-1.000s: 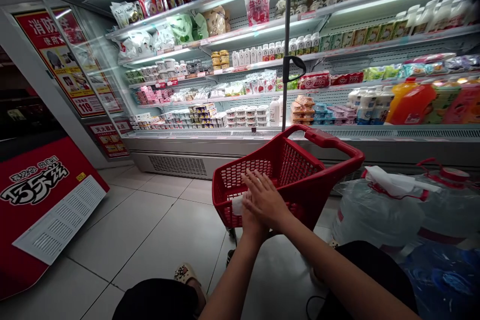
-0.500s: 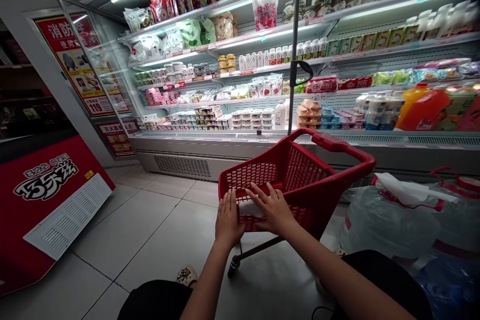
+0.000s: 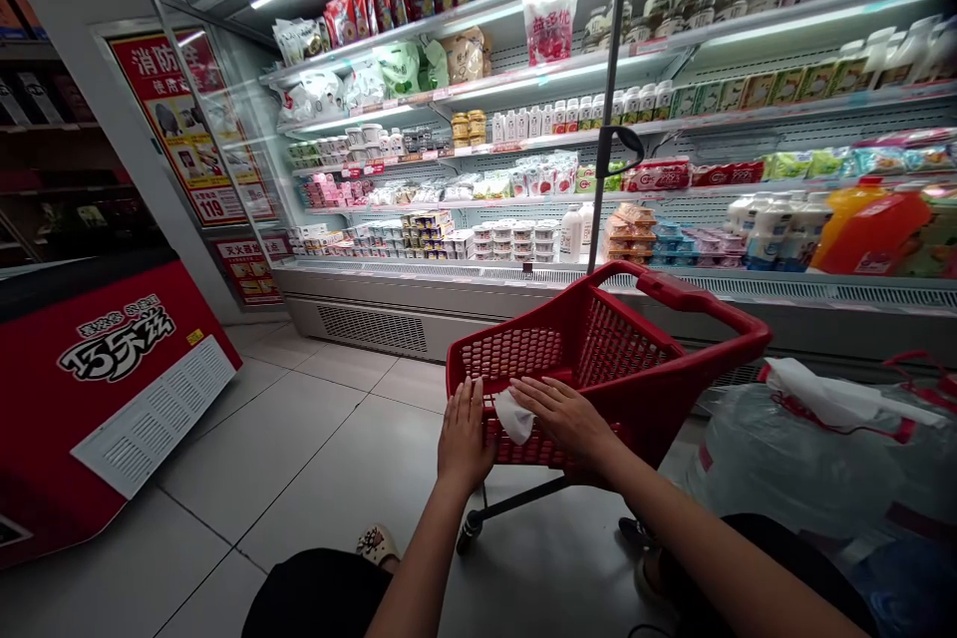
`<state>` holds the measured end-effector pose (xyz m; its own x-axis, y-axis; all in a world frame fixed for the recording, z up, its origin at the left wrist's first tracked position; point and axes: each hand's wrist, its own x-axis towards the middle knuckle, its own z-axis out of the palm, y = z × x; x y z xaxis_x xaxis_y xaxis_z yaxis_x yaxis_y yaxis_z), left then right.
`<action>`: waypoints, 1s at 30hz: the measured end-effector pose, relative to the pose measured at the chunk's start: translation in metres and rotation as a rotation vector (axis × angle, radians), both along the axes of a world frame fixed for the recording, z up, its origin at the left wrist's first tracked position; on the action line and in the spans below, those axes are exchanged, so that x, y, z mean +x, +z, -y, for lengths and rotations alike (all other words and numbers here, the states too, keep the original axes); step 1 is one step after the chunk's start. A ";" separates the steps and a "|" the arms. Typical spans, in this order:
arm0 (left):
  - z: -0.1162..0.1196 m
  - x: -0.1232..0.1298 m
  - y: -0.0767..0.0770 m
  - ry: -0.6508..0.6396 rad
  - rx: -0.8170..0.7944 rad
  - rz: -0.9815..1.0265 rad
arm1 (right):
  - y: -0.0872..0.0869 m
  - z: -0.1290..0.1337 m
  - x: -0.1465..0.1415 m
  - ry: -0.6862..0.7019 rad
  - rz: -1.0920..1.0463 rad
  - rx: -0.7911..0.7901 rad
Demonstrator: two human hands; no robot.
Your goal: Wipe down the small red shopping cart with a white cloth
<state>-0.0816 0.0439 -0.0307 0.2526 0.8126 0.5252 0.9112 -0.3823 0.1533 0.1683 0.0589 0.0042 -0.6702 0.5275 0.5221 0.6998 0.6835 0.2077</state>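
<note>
A red plastic shopping cart (image 3: 643, 389) stands in front of me, its basket side facing my hands. My left hand (image 3: 465, 439) rests on the near left corner of the basket, fingers stretched out and holding nothing. A white tissue (image 3: 514, 417) pokes out from under the fingers of my right hand (image 3: 572, 424), which keeps it against the basket's near side below the rim. The right thumb is hidden behind the hand and the tissue.
A lit refrigerated display (image 3: 478, 189) with dairy and drinks runs behind the cart. On the left is a red freezer (image 3: 150, 349). Large water bottles (image 3: 814, 459) stand close on the right. A dark pole (image 3: 613, 100) rises behind the cart. My knees flank my arms.
My right hand has shifted right along the basket side and its fingers have come closer together. More of the tissue now hangs out. The left hand stays at the corner; the view has turned slightly left.
</note>
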 end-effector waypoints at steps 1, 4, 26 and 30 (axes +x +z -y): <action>0.000 -0.001 0.000 -0.007 0.000 0.000 | 0.000 0.001 0.009 0.014 0.011 0.007; 0.000 -0.003 0.001 -0.029 0.001 0.010 | 0.003 0.005 0.052 -0.017 0.027 0.020; -0.002 -0.003 0.001 -0.041 0.009 -0.007 | 0.016 0.029 0.144 -0.315 -0.054 0.102; -0.003 0.001 0.001 -0.026 0.011 0.006 | 0.028 0.027 0.170 -0.452 -0.086 0.186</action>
